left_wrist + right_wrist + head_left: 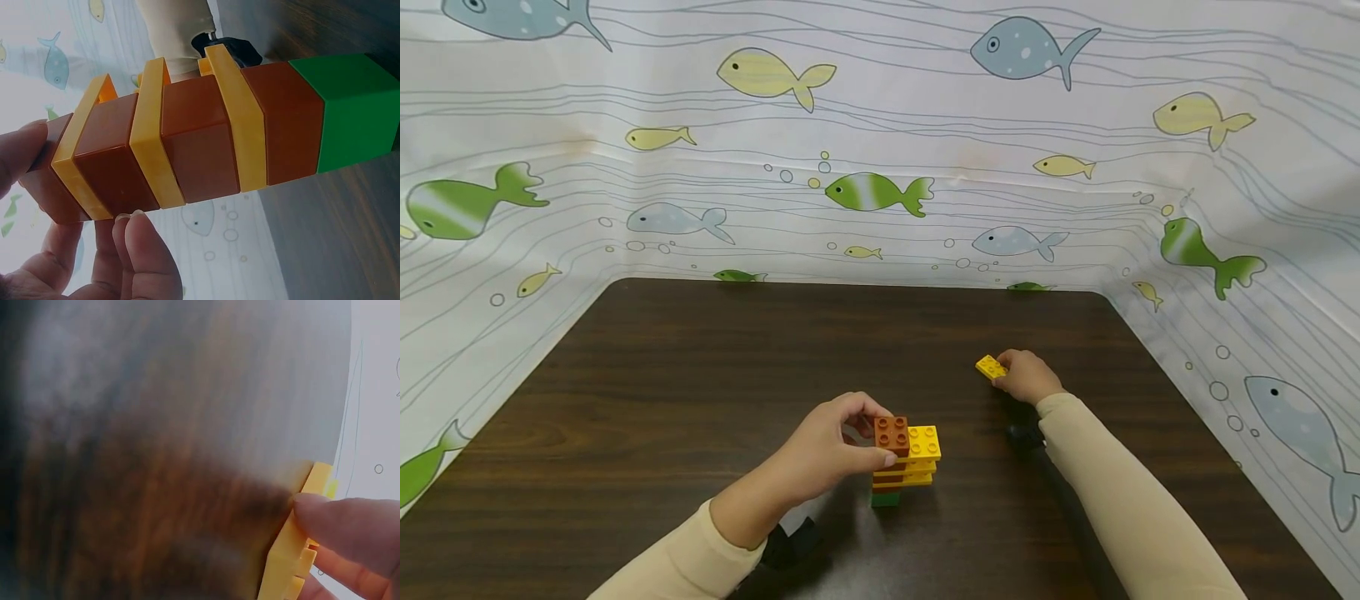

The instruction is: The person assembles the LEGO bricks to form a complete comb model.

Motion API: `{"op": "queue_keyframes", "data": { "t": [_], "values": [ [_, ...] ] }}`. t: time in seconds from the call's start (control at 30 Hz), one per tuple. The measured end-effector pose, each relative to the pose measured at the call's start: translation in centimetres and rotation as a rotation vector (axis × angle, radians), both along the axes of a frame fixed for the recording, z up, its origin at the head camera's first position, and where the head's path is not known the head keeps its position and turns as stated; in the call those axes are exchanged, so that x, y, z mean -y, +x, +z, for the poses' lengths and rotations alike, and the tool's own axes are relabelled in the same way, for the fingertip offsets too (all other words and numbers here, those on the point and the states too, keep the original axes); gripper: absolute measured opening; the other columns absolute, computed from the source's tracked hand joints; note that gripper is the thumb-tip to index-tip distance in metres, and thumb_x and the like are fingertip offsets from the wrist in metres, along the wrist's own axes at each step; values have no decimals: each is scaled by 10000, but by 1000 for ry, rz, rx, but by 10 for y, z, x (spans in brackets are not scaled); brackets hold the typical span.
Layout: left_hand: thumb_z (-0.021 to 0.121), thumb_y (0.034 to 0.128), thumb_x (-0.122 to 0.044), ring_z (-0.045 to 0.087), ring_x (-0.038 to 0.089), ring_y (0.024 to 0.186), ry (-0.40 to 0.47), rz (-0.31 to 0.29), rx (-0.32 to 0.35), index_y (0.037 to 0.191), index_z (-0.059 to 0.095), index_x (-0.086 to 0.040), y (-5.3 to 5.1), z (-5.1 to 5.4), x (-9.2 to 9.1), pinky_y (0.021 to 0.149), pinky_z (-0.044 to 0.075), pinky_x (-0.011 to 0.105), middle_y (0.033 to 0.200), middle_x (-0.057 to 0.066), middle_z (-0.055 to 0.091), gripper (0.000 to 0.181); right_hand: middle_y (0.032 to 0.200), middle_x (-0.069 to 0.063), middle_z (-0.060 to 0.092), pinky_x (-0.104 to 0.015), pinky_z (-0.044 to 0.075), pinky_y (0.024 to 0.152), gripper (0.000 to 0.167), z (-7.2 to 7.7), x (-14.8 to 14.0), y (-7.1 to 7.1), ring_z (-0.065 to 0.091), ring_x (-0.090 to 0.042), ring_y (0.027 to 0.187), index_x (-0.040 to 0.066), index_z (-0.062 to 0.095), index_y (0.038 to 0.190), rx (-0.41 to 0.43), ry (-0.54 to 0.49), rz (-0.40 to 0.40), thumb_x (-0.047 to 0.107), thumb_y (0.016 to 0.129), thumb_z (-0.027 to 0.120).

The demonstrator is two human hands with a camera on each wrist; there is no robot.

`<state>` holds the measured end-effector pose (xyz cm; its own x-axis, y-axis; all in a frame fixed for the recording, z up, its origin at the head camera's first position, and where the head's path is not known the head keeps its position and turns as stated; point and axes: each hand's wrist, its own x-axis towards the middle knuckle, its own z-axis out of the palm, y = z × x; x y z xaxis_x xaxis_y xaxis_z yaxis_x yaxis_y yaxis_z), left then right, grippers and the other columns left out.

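A tower of toy building bricks (pixel 892 436) stands on the table, brown bricks alternating with thin yellow plates above a green brick (pixel 350 109) at the bottom. The yellow plates jut out to the right of the brown column. My left hand (pixel 831 446) holds the tower near its top, thumb on the near face and fingers behind. In the left wrist view that thumb and the fingertips touch the upper brown bricks. Farther back and to the right, my right hand (pixel 1028 377) pinches a loose yellow plate (pixel 990 367) with studs. The right wrist view shows the thumb on this plate's edge.
The dark wood-grain table (pixel 737 350) spreads around both hands. A white sheet (pixel 880 108) printed with fish rises behind it and along both sides. Black wrist straps (pixel 790 542) hang below the sleeves.
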<state>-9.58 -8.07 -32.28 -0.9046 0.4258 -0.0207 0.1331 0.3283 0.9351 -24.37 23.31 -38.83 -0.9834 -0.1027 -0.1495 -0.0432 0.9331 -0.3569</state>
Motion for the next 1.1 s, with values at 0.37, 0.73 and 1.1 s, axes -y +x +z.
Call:
{"op": "queue_keyframes", "data": {
  "t": [0.37, 0.73, 1.1],
  "values": [
    [750, 819, -140, 505, 221, 907, 9, 12, 13, 1071, 619, -66, 1, -1, -1, 794, 474, 339, 990, 49, 567, 293, 1221, -254, 564, -511, 450, 935, 457, 12, 13, 13, 565, -347, 1044, -66, 534, 1310, -47, -135, 91, 145, 916, 630],
    [752, 816, -135, 509, 219, 904, 7, 19, 19, 1073, 617, -64, 1, -2, -1, 793, 478, 334, 979, 50, 568, 299, 1195, -147, 565, -463, 484, 908, 435, 34, 41, 50, 548, -259, 990, 0, 571, 1291, -139, -268, 285, 139, 892, 674],
    [750, 822, -143, 517, 226, 897, 29, 19, 37, 1090, 607, -50, 2, -3, -1, 776, 485, 337, 987, 67, 564, 319, 1136, -46, 571, -407, 510, 858, 405, 53, 56, 84, 542, -191, 959, 53, 596, 1259, -219, -315, 401, 134, 877, 704]
  ]
}}
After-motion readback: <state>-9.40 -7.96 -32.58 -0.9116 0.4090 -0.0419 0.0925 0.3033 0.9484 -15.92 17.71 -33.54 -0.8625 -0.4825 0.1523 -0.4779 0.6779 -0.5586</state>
